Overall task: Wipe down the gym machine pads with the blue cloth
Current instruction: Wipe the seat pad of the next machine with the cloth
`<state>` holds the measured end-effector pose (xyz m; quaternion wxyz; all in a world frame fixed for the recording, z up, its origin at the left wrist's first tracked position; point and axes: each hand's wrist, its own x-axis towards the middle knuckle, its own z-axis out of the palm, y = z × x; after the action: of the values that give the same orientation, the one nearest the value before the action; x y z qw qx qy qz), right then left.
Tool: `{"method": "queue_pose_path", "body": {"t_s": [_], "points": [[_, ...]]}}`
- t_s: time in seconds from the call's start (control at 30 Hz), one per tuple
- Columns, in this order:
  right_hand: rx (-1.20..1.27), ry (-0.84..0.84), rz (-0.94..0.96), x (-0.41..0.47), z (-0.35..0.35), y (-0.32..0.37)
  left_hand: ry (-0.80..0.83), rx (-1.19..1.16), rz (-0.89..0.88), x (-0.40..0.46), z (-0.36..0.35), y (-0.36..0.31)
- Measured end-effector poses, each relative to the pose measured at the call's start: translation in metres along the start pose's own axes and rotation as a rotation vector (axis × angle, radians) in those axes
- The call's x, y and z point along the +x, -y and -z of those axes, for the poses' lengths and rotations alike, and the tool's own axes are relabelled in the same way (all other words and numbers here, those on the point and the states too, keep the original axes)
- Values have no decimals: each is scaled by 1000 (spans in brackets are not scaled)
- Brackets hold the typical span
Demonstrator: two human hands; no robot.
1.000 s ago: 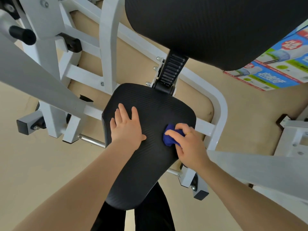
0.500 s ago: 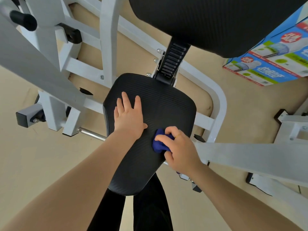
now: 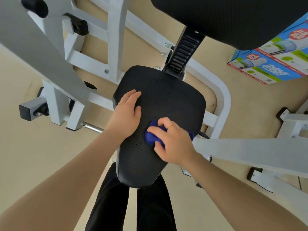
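Blue cloth [image 3: 152, 136] was bunched in the right hand [image 3: 173, 140], whose fingers were curled tight around it, pressing it onto the black ribbed seat pad [image 3: 170, 97] near its middle. Just left of it, the left hand [image 3: 126, 114] lay flat on the pad, fingers together, gripping nothing. Beyond both hands rose the black back pad [image 3: 233, 19] and white frame [image 3: 115, 35].

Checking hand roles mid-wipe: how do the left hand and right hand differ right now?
The left hand lies flat and open on the seat pad, empty; the right hand is curled around the bunched blue cloth. The right hand wears a ring; the left shows none. Both rest on the same pad.
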<state>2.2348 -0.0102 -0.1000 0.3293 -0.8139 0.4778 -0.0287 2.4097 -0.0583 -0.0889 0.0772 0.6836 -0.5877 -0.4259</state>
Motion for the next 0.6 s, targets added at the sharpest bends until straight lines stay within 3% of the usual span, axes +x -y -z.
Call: {"method": "queue_pose_path", "body": {"t_s": [0.1,0.23,0.3,0.4,0.5,0.53,0.6], "points": [[-56,-56,-53,27,9,-33,-105,0,-17,2,5,7],[-158,-236,-527,60,25,-76,-107,66,-39,0,5,18],[-161,-216,-489,60,21,-56,-120,79,46,-3,3,23],[-96,-122,-197,44,4,-8,-129,-67,216,-5,2,26],[-150,-8,-1,43,3,-10,-143,-216,238,-2,2,28],[-179,-33,6,48,5,-20,-138,-237,240,-1,3,28],[-170,-135,-176,63,9,-37,-132,-262,232,-2,3,30]]}}
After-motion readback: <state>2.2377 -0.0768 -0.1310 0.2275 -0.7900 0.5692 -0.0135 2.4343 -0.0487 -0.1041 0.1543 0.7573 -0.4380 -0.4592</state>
